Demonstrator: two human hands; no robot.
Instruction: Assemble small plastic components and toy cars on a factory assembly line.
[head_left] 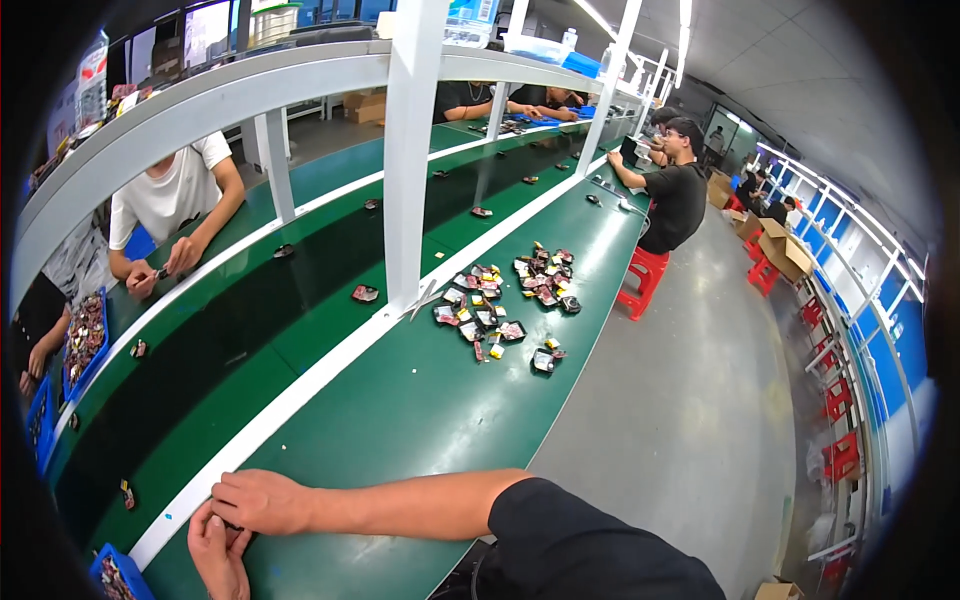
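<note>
The black-rimmed pieces (pixel 543 362) look like shiny plastic on a glossy green bench (pixel 400 420). The white post (pixel 412 150) resembles painted metal, the black sleeve (pixel 590 530) matt cloth, the red stool (pixel 647 278) smooth plastic.

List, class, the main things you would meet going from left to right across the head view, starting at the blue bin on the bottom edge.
Blue bin → person's right hand → large white post → piled small parts → occupied red stool → open cardboard box → rightmost red stool.
</note>
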